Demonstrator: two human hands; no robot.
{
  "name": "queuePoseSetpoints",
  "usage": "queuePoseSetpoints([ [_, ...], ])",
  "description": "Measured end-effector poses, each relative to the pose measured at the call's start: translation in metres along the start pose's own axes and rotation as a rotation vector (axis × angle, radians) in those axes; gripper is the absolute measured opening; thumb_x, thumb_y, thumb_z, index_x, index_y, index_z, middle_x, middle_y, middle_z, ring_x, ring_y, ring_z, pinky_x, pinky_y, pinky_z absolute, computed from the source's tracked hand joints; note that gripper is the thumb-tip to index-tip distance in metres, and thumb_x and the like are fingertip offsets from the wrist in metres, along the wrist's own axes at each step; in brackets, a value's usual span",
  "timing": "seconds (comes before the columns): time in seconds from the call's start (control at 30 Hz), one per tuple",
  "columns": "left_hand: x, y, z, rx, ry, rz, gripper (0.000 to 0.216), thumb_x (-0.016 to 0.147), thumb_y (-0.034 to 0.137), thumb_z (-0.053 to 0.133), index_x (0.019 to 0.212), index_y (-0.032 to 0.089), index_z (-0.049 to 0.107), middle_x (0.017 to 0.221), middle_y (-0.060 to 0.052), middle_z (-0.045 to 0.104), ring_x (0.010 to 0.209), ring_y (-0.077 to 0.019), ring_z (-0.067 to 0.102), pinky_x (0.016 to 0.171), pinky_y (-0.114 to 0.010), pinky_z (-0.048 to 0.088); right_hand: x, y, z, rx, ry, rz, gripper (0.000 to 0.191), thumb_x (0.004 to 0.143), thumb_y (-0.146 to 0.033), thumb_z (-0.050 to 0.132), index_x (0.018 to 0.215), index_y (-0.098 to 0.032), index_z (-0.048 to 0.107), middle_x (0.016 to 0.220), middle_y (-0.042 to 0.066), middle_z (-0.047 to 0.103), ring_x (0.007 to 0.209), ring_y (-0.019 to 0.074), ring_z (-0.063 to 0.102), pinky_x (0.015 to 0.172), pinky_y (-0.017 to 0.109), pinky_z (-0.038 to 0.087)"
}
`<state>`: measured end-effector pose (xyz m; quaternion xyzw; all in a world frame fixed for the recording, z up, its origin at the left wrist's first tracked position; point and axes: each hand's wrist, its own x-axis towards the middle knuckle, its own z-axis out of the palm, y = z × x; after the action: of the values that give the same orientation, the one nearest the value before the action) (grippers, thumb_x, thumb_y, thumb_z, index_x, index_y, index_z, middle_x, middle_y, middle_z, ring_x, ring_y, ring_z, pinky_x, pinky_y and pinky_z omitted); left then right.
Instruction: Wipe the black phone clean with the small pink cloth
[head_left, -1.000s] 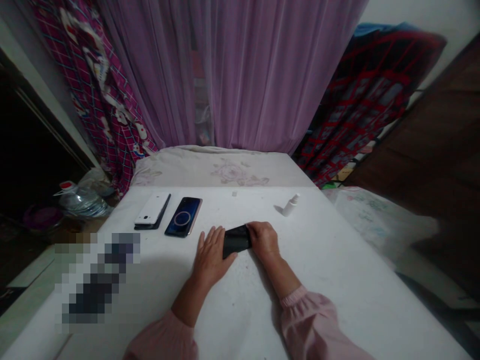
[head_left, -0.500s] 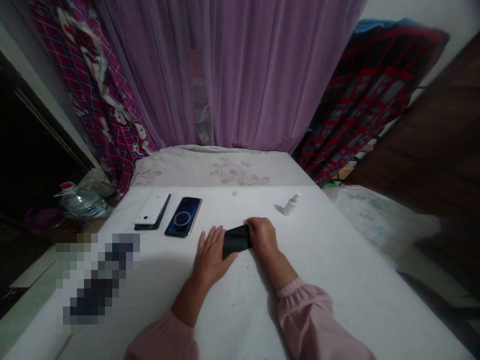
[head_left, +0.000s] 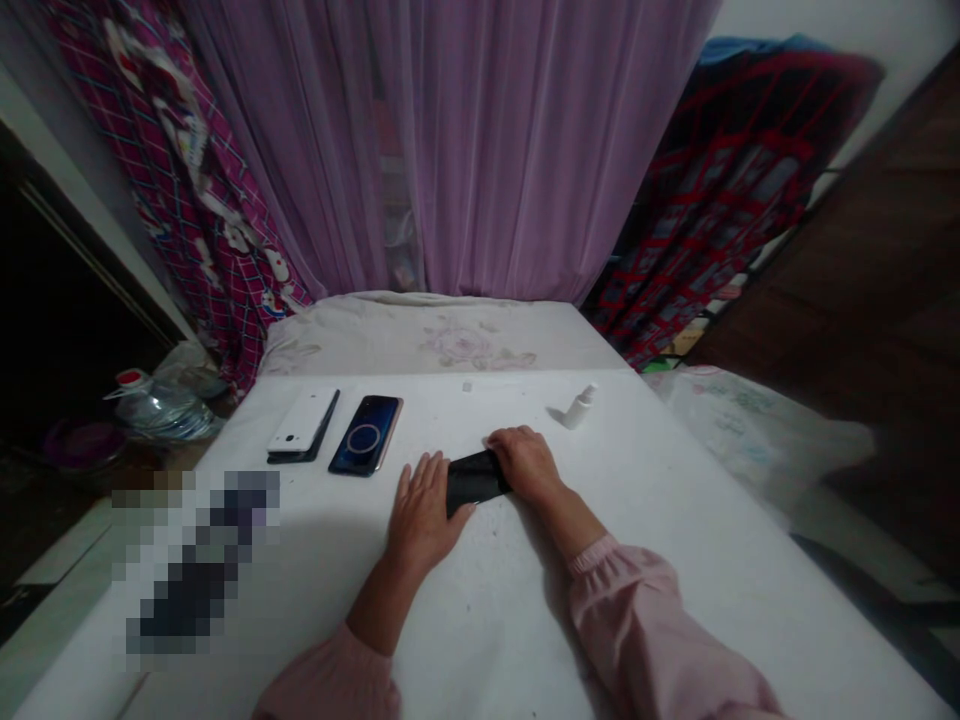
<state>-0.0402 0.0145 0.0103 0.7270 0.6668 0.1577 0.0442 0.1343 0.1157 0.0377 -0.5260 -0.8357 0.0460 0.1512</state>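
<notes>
Black flat thing (head_left: 474,480) lies on the white table (head_left: 675,560), near the middle, a bit closer to the far edge; it may be a phone or a folded cloth, and it is too dark to tell which. Left hand (head_left: 424,510) lies flat on the table with its fingers spread out, and its thumb side touches the left end of the black thing. Right hand (head_left: 525,462) sits on top of the right end and hides that end; its fingers bend down over it, but I cannot tell if they pinch it or just press on it.

Bare table runs all around the hands; there is lots of open room on the right side and on the near side, by the pink sleeves (head_left: 637,640). To the left, near the left hand but not touching it, lies a dark blue phone (head_left: 366,435) with a ring on it; just beside that is a white phone (head_left: 304,425) on top of something dark. A small white spray bottle (head_left: 579,408) stands near the far edge, past the right hand; a tiny white bit (head_left: 466,386) lies at the far edge too.

Part of the table's left side is a blur of squares (head_left: 195,560); the table's near corners are cut off. Behind the table are a flowery bed cover (head_left: 435,335) and a purple curtain (head_left: 480,150).
</notes>
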Motion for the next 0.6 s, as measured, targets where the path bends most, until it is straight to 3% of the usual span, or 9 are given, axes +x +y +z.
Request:
queuePoseSetpoints([
  [0.3,0.000,0.000,0.003,-0.018,0.041,-0.002,0.062,0.087,0.042,0.052,0.140,0.011,0.042,0.148,-0.018,0.045,0.142,-0.0315,0.035,0.117,-0.055,0.024,-0.024,-0.002,0.011,0.053,0.147,0.251,0.025,0.094,-0.024,0.048,0.102,-0.021,0.072,0.092,0.005,0.075,0.084,0.0191,0.067,0.076,0.027,0.045],
  [0.6,0.001,-0.002,0.004,-0.016,0.023,0.003,0.063,0.087,0.041,0.052,0.141,0.010,0.041,0.149,-0.018,0.044,0.142,-0.0315,0.033,0.118,-0.054,0.022,-0.073,0.004,0.008,0.081,0.189,0.255,0.026,0.091,-0.020,0.049,0.102,-0.020,0.072,0.097,0.007,0.075,0.086,0.0202,0.068,0.079,0.028,0.047],
])
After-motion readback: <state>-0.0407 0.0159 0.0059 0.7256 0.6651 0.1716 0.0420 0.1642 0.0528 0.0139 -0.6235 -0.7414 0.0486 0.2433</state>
